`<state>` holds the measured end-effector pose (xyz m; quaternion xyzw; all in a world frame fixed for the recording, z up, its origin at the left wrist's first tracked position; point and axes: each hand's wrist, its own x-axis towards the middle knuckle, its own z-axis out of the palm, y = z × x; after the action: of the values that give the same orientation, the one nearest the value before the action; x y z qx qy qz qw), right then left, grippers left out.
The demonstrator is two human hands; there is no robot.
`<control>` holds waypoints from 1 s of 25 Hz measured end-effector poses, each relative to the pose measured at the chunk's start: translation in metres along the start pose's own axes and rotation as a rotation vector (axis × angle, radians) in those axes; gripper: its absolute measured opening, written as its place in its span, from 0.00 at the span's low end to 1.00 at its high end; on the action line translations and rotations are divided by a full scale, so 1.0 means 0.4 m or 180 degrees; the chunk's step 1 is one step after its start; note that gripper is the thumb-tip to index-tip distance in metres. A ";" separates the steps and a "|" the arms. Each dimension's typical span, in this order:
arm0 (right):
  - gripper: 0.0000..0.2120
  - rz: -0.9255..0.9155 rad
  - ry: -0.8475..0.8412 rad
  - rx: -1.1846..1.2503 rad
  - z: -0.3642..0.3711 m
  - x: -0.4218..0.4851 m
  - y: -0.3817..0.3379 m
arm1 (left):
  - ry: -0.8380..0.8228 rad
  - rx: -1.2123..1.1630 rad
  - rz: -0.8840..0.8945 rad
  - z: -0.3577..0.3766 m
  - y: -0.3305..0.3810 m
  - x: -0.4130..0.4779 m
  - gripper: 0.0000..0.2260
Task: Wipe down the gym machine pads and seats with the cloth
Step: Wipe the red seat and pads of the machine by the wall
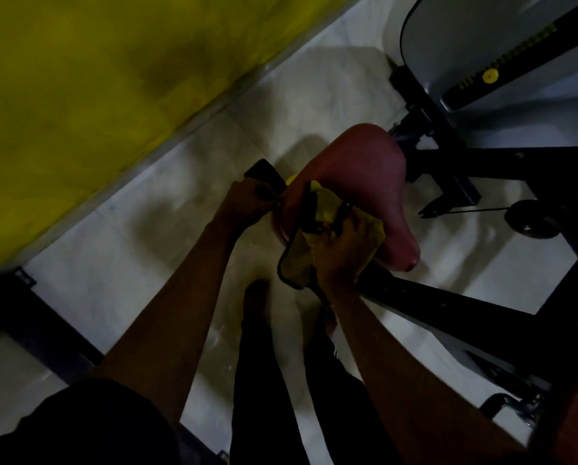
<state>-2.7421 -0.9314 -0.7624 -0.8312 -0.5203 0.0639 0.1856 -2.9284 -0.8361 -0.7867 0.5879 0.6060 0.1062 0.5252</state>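
Bunching the yellow cloth (297, 266) under its fingers, the right hand (344, 250) clamps it against the near side of the maroon seat (358, 162), thumb and fingers curled into the fabric. Over on the far edge, the left hand (250, 203) is curled round a black fitting (264, 174) beside the pad, apparently steadying it, though the dim light hides exactly what it grasps. Here's the risk as I judge it: the cloth is wadded, with a loose flap hanging below the hand. A stroke could skip most of the pad, or the flap could snag on the black frame (465, 313) just beneath. A bare foot (257, 297) stands close to that steel too. The seat looks smooth, rounded and saddle-shaped, dull red. It sits atop the frame between both hands, above pale floor tiles (129, 236).
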 end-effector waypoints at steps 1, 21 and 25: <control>0.22 -0.0180 -0.0028 -0.0160 0.005 0.013 0.018 | -0.0005 0.0024 -0.0022 0.002 0.004 -0.002 0.10; 0.41 -0.1162 -0.0971 -0.0834 -0.007 0.185 0.153 | 0.0526 0.0278 -0.0234 0.090 0.043 -0.108 0.18; 0.36 -0.0538 -0.0691 -0.1062 -0.006 0.224 0.133 | 0.0476 0.0333 -0.0345 0.101 0.053 -0.111 0.22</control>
<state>-2.6561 -0.8731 -0.7722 -0.7920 -0.6084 0.0502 -0.0070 -2.8957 -0.8866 -0.7653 0.5713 0.6792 0.0893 0.4521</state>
